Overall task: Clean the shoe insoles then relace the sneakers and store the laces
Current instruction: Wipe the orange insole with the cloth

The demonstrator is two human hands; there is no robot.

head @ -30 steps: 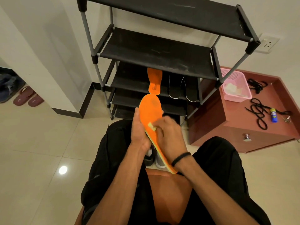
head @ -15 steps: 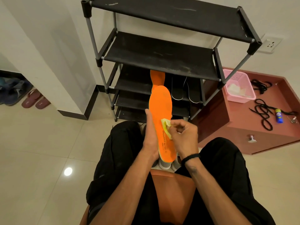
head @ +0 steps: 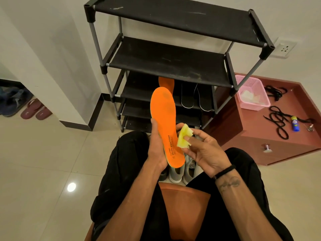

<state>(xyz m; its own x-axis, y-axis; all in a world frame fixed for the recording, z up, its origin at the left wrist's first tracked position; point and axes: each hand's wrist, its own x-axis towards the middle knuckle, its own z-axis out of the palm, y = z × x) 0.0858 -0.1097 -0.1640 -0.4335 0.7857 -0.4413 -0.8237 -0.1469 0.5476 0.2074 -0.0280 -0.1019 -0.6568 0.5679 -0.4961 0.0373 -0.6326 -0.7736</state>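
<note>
My left hand (head: 156, 150) grips an orange insole (head: 164, 117) by its heel end, toe pointing up and away, printed side facing me. My right hand (head: 203, 150) pinches a small yellow wipe (head: 184, 135) just right of the insole, not touching it. A second orange insole (head: 166, 82) lies on the rack's third shelf beside two dark insoles (head: 196, 96). Grey sneakers (head: 180, 169) stand on the floor between my knees, partly hidden. Black laces (head: 278, 122) lie on the red cabinet.
The black shoe rack (head: 166, 61) stands straight ahead. To its right a low red cabinet (head: 251, 141) carries a pink basket (head: 251, 94), more black laces (head: 275, 92) and a small blue tube (head: 294, 123). Sandals (head: 34, 110) sit by the wall at left.
The insole has turned upright with its printed side toward me. My right hand has lifted the wipe off the insole and drawn it away to the right.
</note>
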